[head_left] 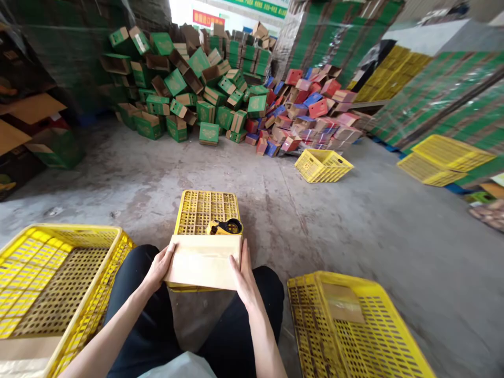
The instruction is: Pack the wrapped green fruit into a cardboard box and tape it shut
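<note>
Head view: left hand (159, 266) partly closed, gripping the left edge of a flat cardboard piece (202, 262); right hand (244, 278) likewise half-curled on the right edge, thumb on top. Cardboard lies over the near part of an upturned yellow plastic crate (188, 223), between the person's knees; contact with it cannot be told. Tape dispenser (216, 228) on the crate, just beyond the cardboard. Surface: grey concrete floor (271, 210), stained and scuffed. Open yellow crates at left (74, 228) and right (354, 280), each containing cardboard. Room: warehouse-like; heaped green cartons (208, 132) ahead, red and blue cartons (291, 143) beside them, film-wrapped stacks (452, 94) at right.
</note>
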{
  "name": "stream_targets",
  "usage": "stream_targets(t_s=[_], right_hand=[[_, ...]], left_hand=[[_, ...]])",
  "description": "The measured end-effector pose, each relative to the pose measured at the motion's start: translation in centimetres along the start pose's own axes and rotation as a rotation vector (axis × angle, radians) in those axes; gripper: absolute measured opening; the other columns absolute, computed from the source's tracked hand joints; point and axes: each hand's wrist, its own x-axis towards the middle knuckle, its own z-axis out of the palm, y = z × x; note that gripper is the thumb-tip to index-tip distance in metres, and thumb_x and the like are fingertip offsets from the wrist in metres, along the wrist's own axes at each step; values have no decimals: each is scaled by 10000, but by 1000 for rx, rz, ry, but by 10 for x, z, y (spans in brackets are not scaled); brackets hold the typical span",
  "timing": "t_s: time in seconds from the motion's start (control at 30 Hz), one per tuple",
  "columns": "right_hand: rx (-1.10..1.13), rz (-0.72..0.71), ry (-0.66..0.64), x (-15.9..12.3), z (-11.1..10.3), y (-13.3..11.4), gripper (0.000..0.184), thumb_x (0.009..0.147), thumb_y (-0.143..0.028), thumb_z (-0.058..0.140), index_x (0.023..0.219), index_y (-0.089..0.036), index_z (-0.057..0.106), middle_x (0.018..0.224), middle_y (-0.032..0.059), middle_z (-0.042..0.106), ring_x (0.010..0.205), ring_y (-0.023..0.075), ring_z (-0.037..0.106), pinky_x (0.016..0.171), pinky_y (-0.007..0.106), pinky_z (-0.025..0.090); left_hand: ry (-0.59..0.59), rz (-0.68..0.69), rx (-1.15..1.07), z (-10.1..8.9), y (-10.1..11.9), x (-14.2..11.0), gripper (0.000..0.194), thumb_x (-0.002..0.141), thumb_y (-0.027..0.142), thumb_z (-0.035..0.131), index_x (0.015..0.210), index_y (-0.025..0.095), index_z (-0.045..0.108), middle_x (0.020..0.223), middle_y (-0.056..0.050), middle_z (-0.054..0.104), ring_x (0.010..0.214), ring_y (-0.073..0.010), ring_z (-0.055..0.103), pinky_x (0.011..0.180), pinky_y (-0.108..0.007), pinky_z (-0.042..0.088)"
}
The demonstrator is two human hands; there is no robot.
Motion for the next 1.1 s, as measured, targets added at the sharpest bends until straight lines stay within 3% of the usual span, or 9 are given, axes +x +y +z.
stream_targets(t_s=[0.17,0.27,0.4,0.47,0.57,0.67,0.8,0.97,1.1], right_hand=[[-85,-133,-108,-20,-15,-48,1161,597,-565,925,1610,-348,400,1721,34,253,1598,433,129,1282,636,73],[-171,-176,-90,-29,-10,-64,1067,643,-523,924,1584,-392,437,1709,21,271,1583,473,154,1245,716,90],[-253,-238,-26,-34,13,-69,885,743,-528,877,1538,-430,501,1670,8,359,1553,484,258,1241,713,139],[-353,-339,5,-37,28,-69,847,798,-541,840,1555,-423,477,1650,24,398,1531,485,314,1229,726,166],[-557,-534,58,-41,48,-69,809,902,-523,749,1611,-359,395,1623,75,446,1500,486,377,1192,770,208],[-653,-698,81,-42,57,-69,847,934,-529,708,1647,-293,318,1576,108,514,1476,468,427,1194,765,233],[-565,-861,-54,-40,40,-62,837,942,-504,714,1641,-247,333,1534,110,571,1443,391,504,1225,648,339],[-231,-785,-98,-27,14,-50,390,1027,-152,541,1371,-278,671,1358,61,716,1316,248,641,1097,431,551],[37,-516,-78,0,20,-48,263,993,-271,634,1226,-289,753,1419,81,671,1348,277,611,1133,461,518]], left_hand=[[69,20,12,17,-11,-2,739,1050,675,363,1288,55,688,1129,-184,791,999,-301,781,838,-373,644],[148,76,56,24,-8,1,693,1036,638,429,1351,64,660,1327,-194,716,1279,-341,663,1055,-409,557],[203,211,83,24,22,-11,637,1032,539,499,1531,144,510,1586,-122,517,1517,-265,424,1283,-374,277],[173,403,39,24,49,-28,642,1045,558,456,1546,158,498,1623,-112,469,1543,-265,378,1299,-387,242],[-16,567,-62,27,94,-54,681,1003,558,576,1594,250,438,1703,-48,334,1599,-293,230,1319,-436,181],[-177,531,-140,30,121,-65,807,983,523,640,1662,286,275,1714,-49,310,1603,-304,211,1316,-465,182],[-172,491,-75,27,124,-59,828,999,501,622,1680,288,201,1750,-42,195,1617,-290,155,1322,-447,136],[-171,399,-83,7,128,-57,843,996,514,610,1685,315,166,1752,-5,190,1621,-287,134,1319,-429,126],[-184,348,-130,-5,134,-56,852,971,514,646,1677,346,200,1750,40,184,1625,-287,98,1318,-405,126]])
